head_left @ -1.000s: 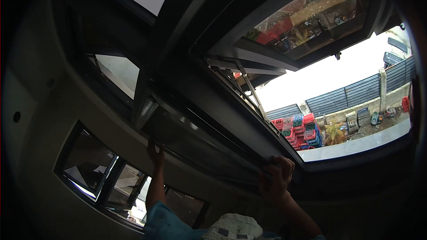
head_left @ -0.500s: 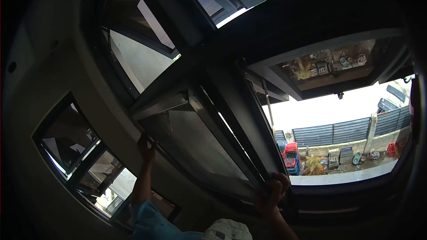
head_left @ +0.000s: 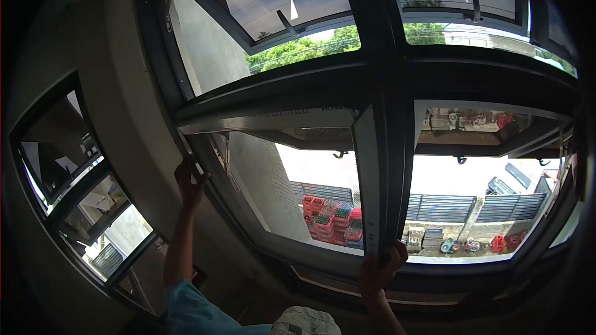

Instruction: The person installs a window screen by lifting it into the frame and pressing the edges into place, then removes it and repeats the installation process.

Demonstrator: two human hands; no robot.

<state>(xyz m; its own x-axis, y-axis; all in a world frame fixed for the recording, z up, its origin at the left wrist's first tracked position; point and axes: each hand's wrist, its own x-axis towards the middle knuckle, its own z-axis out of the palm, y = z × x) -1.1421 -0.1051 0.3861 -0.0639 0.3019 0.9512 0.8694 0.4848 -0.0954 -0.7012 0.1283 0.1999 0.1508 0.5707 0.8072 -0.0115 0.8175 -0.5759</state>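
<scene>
Screen frame now stands nearly upright at centre, swung up from its earlier slant. Right hand at 5 o'clock clenched on its lower corner; left hand at 9 o'clock grips its upper-left edge. Beyond: red crates, fence.

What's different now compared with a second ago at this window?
The screen panel has swung from lying nearly flat to standing upright in the window frame, so the yard shows through it. The left hand still grips its left edge, the right hand its lower right corner.
</scene>
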